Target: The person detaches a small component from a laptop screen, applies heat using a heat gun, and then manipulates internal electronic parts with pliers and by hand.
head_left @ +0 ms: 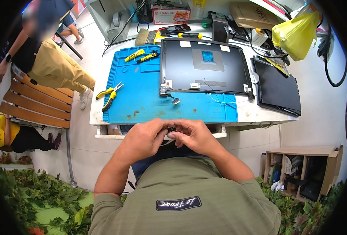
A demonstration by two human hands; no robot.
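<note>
Pinch grip from both sides here, left hand and right hand close together just off the near edge of the blue repair mat; fingertips of both seemingly clamped on a small dark piece, too tiny and too covered to name any better; pale cable-like bit peeking out just below, no way to tell if joined to that piece or not; for handling something this fiddly, probably best to steady with one hand and make small turns with the other, light pressure only, no hard squeezing; maybe shift over to the bare front strip of the mat first, given the risk of a drop into the pulled-out white drawer; open up the fingers a touch too, for a proper look at the piece; mind the laptop display lid lying partly on the mat, cable connector poking out toward the front, easy to snag with a knuckle; needle-nose pliers with yellow-and-black handles over by the mat's left edge, decent backup for a finer hold, but go gentle.
</note>
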